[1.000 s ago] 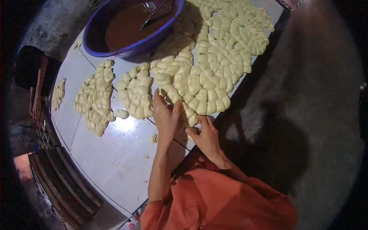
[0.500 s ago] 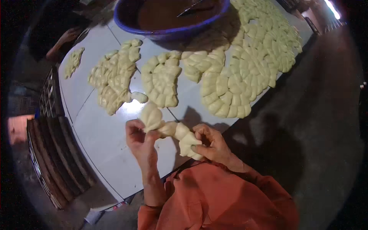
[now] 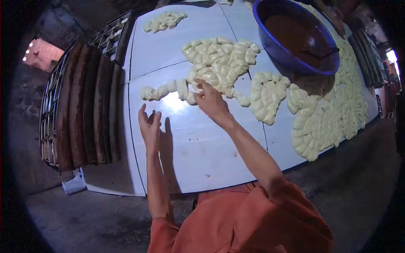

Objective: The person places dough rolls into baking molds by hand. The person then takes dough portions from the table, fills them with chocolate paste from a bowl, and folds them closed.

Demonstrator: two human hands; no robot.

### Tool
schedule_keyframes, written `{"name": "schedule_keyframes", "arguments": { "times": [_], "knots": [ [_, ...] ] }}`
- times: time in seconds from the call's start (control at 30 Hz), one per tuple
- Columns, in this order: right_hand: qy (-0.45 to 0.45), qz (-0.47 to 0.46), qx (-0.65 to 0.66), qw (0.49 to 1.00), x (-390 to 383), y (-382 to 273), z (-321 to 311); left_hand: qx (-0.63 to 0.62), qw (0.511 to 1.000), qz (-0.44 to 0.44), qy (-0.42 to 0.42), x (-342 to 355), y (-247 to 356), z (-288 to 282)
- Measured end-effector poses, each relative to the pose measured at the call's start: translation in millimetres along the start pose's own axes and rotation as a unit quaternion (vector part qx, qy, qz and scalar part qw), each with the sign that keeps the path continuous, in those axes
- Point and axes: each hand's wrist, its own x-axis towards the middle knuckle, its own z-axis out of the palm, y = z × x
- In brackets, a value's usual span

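Observation:
A short strip of joined pale dough lumps [image 3: 166, 89] lies on the white table [image 3: 206, 143]. My left hand [image 3: 150, 126] hovers just on the near side of the strip's left end, fingers apart and holding nothing. At the strip's right end is my right hand [image 3: 213, 103], its thumb and forefinger spread; whether the fingertips touch the dough is hard to tell. Right behind that hand lies a larger cluster of dough lumps [image 3: 217, 63]. A smaller dough patch [image 3: 268, 95] is to its right.
A blue basin [image 3: 276, 50] of brown liquid, with a dark tool in it, stands at the far right. Around it spreads a wide sheet of dough lumps [image 3: 325, 130]. A small dough patch [image 3: 164, 22] lies far left. Dark ridged racks [image 3: 84, 105] stand against the table's left edge.
Both hands have moved forward and left over the table. The dough strip they held up now lies on the tabletop, and the fingers have opened. My view has turned left.

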Motion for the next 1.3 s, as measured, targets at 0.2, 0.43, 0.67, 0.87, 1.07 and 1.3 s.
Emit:
{"name": "schedule_keyframes", "arguments": {
  "times": [0.2,0.43,0.67,0.87,1.07,1.3],
  "knots": [
    [0.000,-0.121,-0.170,0.978,-17,13,9,0.133,0.982,0.119,-0.055,23,-21,13],
    [0.134,-0.121,-0.035,0.983,-108,24,-51,0.104,0.957,0.246,-0.115,-18,27,66],
    [0.517,0.185,-0.174,0.817,-300,87,-219,0.001,0.860,0.116,-0.497,-186,104,207],
    [0.451,0.292,-0.316,0.782,-319,110,-268,-0.161,0.874,0.021,-0.459,-244,83,323],
    [0.441,0.280,-0.254,0.814,-303,121,-267,-0.153,0.885,-0.055,-0.436,-255,105,345],
    [0.542,0.300,0.069,0.782,-289,115,-268,-0.048,0.897,0.029,-0.439,-257,130,367]
  ]
}}
